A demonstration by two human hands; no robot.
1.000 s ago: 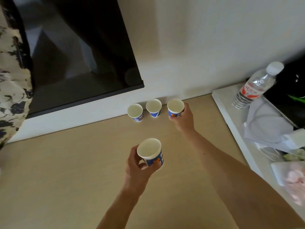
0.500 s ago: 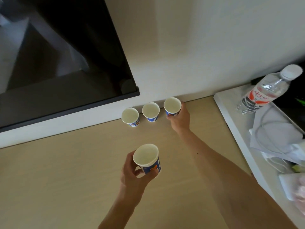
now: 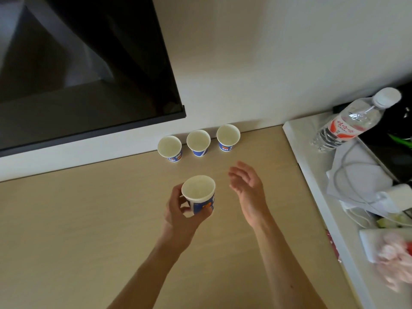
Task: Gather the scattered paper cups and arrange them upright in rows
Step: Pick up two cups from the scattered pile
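Three blue-and-white paper cups stand upright in a row against the wall on the wooden desk (image 3: 89, 219): the left cup (image 3: 169, 148), the middle cup (image 3: 198, 142) and the right cup (image 3: 228, 138). A fourth paper cup (image 3: 199, 194), upright and empty, is gripped by my left hand (image 3: 180, 216) above the desk in front of the row. My right hand (image 3: 248, 188) hovers just right of that cup, fingers apart and holding nothing, a short way in front of the right cup.
A dark TV screen (image 3: 78, 70) hangs on the wall at upper left. To the right a white shelf (image 3: 312, 175) carries a water bottle (image 3: 350, 121), white cloth and cables (image 3: 359, 177) and a pink item (image 3: 394, 259).
My right hand has let go of the right cup in the row and drawn back toward me, now open. My left hand still holds its cup at about the same spot.
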